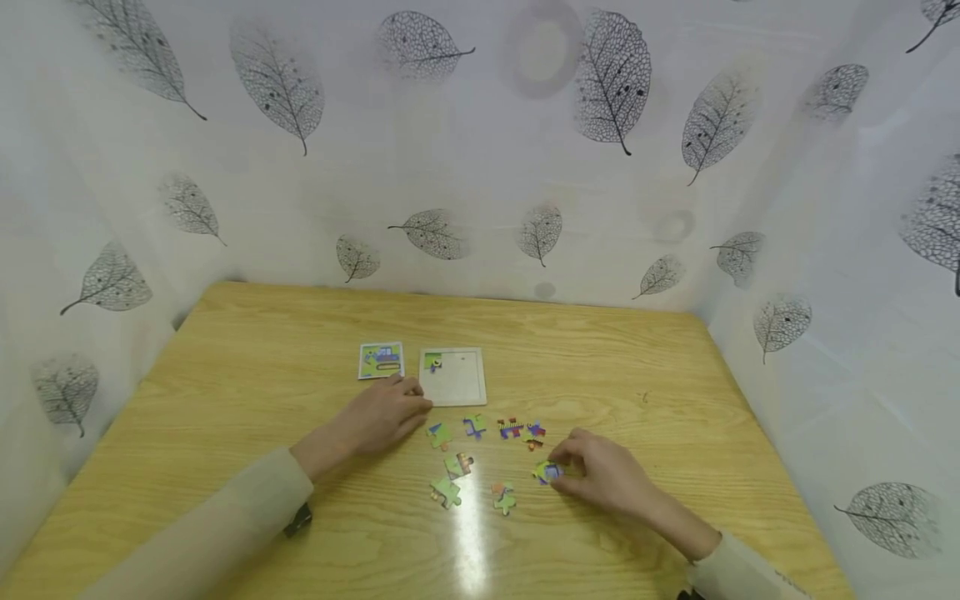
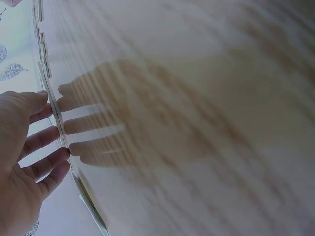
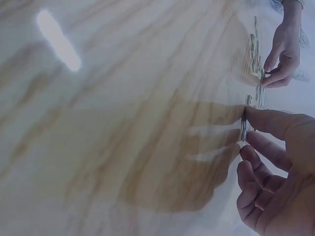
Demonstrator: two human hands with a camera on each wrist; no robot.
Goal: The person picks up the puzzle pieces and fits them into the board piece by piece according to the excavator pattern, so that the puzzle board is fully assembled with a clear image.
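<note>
My right hand (image 1: 606, 473) pinches a green and purple jigsaw puzzle piece (image 1: 546, 472) between thumb and fingertips, low over the table; the right wrist view shows the piece (image 3: 244, 129) edge-on. My left hand (image 1: 386, 412) rests with loosely bent fingers at the lower left corner of the white puzzle tray (image 1: 459, 383). In the left wrist view its fingertips (image 2: 63, 153) lie right along the tray's edge. One green puzzle piece (image 1: 432, 362) sits in the tray's upper left corner. A small picture card (image 1: 381, 360) with a blue digger lies just beyond the left hand.
Several loose puzzle pieces lie between the hands: a green and blue one (image 1: 438, 434), a striped one (image 1: 511, 429), a red and blue one (image 1: 536, 430), and green ones (image 1: 447, 492) nearer me. A leaf-patterned curtain (image 1: 480, 167) surrounds the wooden table (image 1: 300, 333).
</note>
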